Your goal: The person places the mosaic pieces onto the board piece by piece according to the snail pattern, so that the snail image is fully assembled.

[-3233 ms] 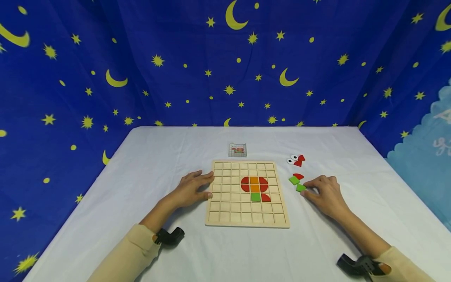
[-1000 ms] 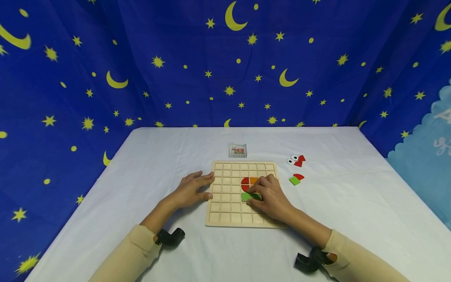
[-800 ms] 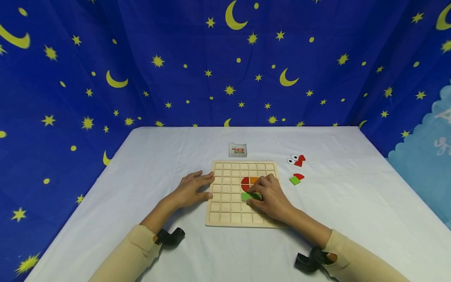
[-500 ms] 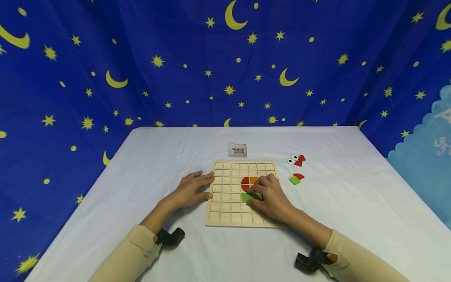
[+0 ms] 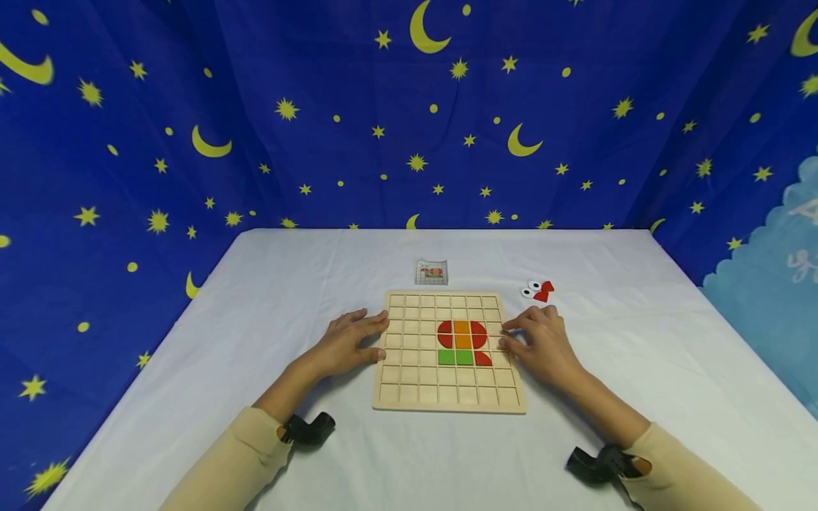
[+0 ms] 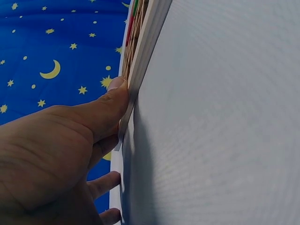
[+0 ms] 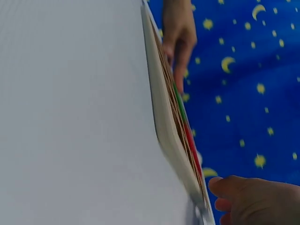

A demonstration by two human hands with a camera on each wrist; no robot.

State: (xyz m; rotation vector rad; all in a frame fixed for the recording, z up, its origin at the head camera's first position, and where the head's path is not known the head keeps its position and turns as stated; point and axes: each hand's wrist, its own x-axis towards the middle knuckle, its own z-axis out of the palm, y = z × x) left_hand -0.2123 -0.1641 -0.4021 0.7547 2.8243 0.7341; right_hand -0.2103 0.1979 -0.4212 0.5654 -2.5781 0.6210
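In the head view my left hand [image 5: 350, 344] rests at the left edge of a wooden grid board [image 5: 409, 397], fingers stretched out. Its thumb [image 6: 110, 103] touches the rim in the left wrist view. Just off the board's right edge is my right hand [image 5: 543, 348], thumb and index finger apart, with nothing visible between them. On the board lie two green square tiles [image 5: 464, 358] side by side, a red quarter-round tile [image 5: 483, 359] at their right, and above them orange tiles [image 5: 461, 333] flanked by red rounded tiles [image 5: 445, 334].
A small picture card [image 5: 431, 272] lies behind the board. Two eye discs [image 5: 535, 285] and red tiles [image 5: 546, 287] sit at the back right on the white cloth [image 5: 307, 270]. My right hand covers the spot where a loose green and red tile lay.
A green tile from the right now sits beside the first green one on the board. My right hand has released it and moved right, off the tiles. The left hand stays put.
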